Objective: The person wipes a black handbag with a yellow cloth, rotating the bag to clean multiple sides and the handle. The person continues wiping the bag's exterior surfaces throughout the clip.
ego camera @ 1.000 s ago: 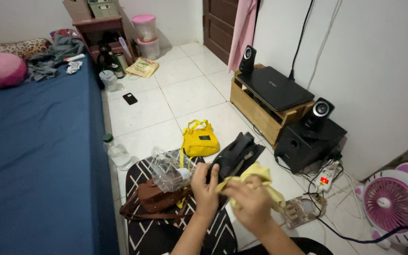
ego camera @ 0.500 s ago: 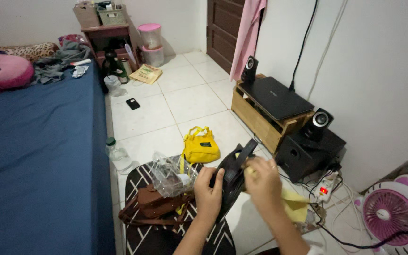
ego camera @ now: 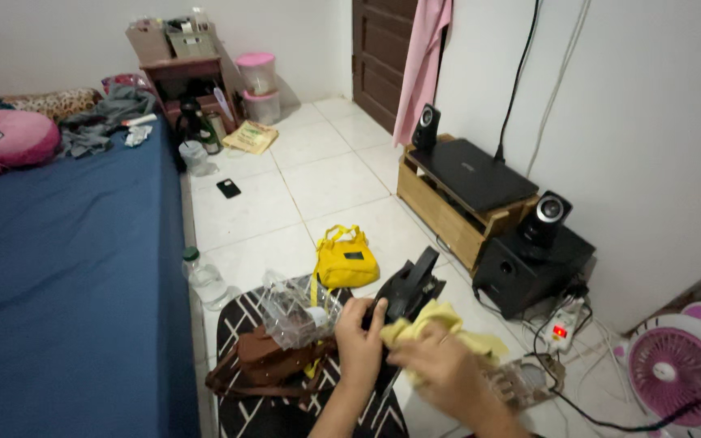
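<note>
My left hand (ego camera: 359, 347) grips a long black object (ego camera: 409, 294) that sticks up and away from me over the floor. My right hand (ego camera: 440, 371) presses a pale yellow cloth (ego camera: 441, 326) against the lower part of that object. Just left of my hands lie a clear plastic pouch (ego camera: 292, 311) and a brown bag (ego camera: 263, 362) on a black mat with white lines (ego camera: 247, 404). A yellow handbag (ego camera: 345, 261) sits on the tiles a little beyond the black object.
A blue mattress (ego camera: 66, 268) fills the left. A plastic bottle (ego camera: 203, 276) stands by its edge. To the right are a wooden stand with a laptop (ego camera: 472, 172), two speakers, a subwoofer (ego camera: 529, 268), a power strip (ego camera: 561, 324) and a pink fan (ego camera: 679, 365). A phone (ego camera: 228, 188) lies on the tiles.
My right hand with the yellow cloth has slid back down the black object toward me. The view has tilted slightly; my left hand keeps its grip.
</note>
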